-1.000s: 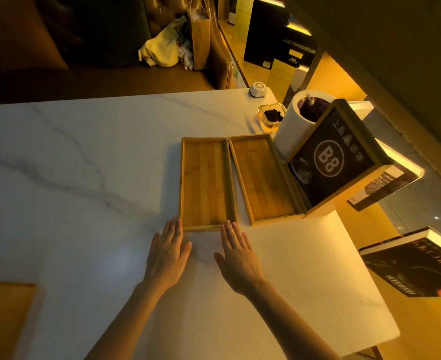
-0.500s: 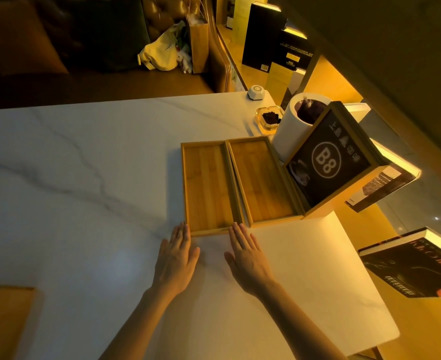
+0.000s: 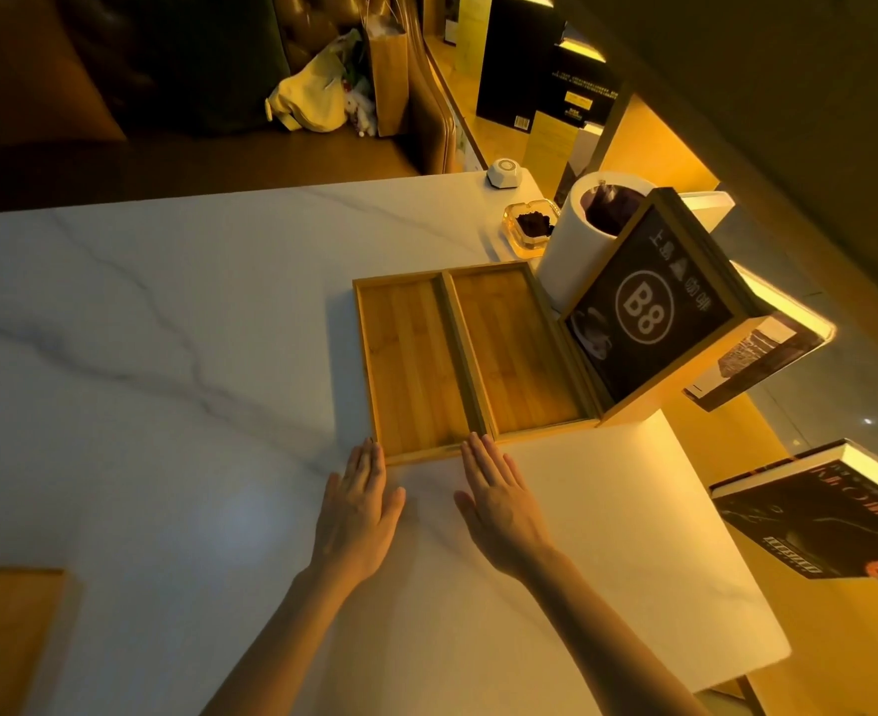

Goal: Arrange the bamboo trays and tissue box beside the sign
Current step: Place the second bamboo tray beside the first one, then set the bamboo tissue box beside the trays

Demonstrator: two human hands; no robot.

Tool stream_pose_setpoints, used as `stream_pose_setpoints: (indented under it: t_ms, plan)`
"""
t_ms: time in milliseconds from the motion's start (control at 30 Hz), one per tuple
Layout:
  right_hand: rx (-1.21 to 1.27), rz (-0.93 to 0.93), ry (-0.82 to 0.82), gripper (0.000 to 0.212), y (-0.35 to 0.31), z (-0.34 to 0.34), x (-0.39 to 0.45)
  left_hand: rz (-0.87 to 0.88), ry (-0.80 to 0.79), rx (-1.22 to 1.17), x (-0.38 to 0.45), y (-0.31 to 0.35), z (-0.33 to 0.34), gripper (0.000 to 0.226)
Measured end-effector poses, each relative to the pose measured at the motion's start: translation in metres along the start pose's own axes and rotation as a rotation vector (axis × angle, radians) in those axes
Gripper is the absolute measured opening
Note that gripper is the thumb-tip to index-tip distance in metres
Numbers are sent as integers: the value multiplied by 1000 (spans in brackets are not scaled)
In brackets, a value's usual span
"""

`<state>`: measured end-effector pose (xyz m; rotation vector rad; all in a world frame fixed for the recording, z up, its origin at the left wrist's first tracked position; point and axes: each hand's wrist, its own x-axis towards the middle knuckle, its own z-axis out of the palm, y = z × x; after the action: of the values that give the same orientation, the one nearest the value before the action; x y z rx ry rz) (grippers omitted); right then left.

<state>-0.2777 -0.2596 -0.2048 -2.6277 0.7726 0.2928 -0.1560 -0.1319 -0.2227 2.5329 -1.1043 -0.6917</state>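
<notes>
Two shallow bamboo trays lie side by side on the white marble table (image 3: 142, 354): the left tray (image 3: 408, 364) and the right tray (image 3: 517, 354), their long edges touching. The right tray sits against a wood-framed black sign marked "B8" (image 3: 643, 312). My left hand (image 3: 359, 509) and my right hand (image 3: 501, 503) rest flat on the table, fingers straight, with fingertips at the near edge of the left tray. Neither hand holds anything. A bamboo-coloured box corner (image 3: 2, 638) shows at the lower left; I cannot tell whether it is the tissue box.
Behind the sign stand a white cylindrical container (image 3: 576, 240), a glass ashtray (image 3: 529, 224) and a small white call button (image 3: 504, 174). Books (image 3: 819, 514) lie on a lit shelf to the right, beyond the table edge. A bench with a yellow bag (image 3: 312, 95) is across the table.
Both hands have slid forward, and the left tray has moved away from me and closed up against the right tray. The hands stay flat at its near edge.
</notes>
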Motion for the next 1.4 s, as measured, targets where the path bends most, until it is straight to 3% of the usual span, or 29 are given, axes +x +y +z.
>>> stream_pose_setpoints:
  t_ms: [1133, 1233, 1333, 1400]
  plan:
    - [-47, 2, 0, 59, -3, -3, -1, 14, -37, -3, -4, 1, -8, 62]
    - [-47, 12, 15, 50, -14, -17, 6, -18, -60, -75, -5, -1, -26, 53]
    - [-78, -35, 46, 33, -34, -37, 16, 13, 57, -125, -11, -8, -52, 30]
    - [-156, -122, 42, 30, -56, -48, 22, 29, 113, -151, -24, -15, -74, 28]
